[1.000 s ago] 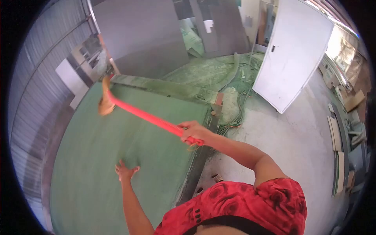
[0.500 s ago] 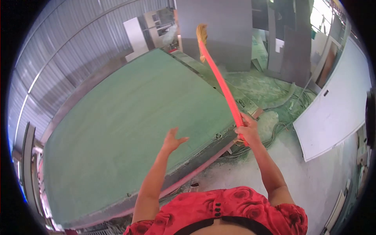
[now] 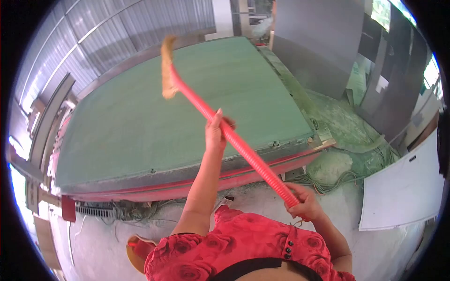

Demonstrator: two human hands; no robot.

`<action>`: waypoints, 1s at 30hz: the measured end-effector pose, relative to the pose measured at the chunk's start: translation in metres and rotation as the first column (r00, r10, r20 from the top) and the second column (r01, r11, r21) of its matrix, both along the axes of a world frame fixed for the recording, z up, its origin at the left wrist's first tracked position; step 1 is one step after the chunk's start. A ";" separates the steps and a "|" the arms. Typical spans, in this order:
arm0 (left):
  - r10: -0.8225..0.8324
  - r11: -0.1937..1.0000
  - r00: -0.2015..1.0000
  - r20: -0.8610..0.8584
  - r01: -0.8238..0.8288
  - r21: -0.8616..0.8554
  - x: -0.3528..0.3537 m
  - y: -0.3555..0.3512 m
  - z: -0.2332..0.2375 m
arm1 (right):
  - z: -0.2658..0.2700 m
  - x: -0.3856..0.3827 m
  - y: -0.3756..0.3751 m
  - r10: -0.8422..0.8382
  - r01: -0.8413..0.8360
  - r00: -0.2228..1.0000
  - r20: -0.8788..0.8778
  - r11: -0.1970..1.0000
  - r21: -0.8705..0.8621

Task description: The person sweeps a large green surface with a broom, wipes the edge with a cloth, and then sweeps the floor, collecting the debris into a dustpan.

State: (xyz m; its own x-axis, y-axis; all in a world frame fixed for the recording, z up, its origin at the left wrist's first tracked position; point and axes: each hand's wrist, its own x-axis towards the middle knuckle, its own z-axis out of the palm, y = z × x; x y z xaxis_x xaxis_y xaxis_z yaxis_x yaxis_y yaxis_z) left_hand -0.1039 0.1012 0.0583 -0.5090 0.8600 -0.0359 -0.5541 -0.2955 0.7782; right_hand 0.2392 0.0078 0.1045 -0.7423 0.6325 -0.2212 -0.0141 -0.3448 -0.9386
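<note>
A long red ribbed handle (image 3: 251,157) runs slantwise across the view, with a yellowish brush or broom head (image 3: 168,70) at its far end, above the green table surface (image 3: 140,126). My left hand (image 3: 216,133) grips the middle of the handle. Near the handle's lower end, my right hand (image 3: 303,202) is wrapped round it. The brush head looks slightly blurred, and I cannot tell whether it touches the surface.
Below the green top runs a red-edged side (image 3: 187,185). Cables (image 3: 323,185) lie on the floor at the right, near a leaning white panel (image 3: 403,182). Large grey panels (image 3: 318,42) stand behind. An orange-yellow object (image 3: 139,253) is at lower left.
My left hand, open before, has closed on the handle. The brush head has swung to the left and the handle now lies more slanted. The view has turned to the left.
</note>
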 end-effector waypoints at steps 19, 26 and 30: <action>-0.473 0.790 0.874 -0.108 0.367 -0.492 0.091 -0.062 -0.058 | -0.077 -0.043 0.057 0.023 -0.067 0.951 0.308 0.989 0.134; -0.721 0.613 0.688 -0.084 0.577 -0.539 0.096 -0.087 -0.086 | -0.069 0.048 0.096 -0.410 0.379 0.883 0.227 0.910 0.168; -0.696 0.570 0.717 -0.040 0.518 -0.638 0.075 -0.114 -0.107 | -0.075 0.105 0.125 -0.629 0.561 0.729 0.269 0.775 0.292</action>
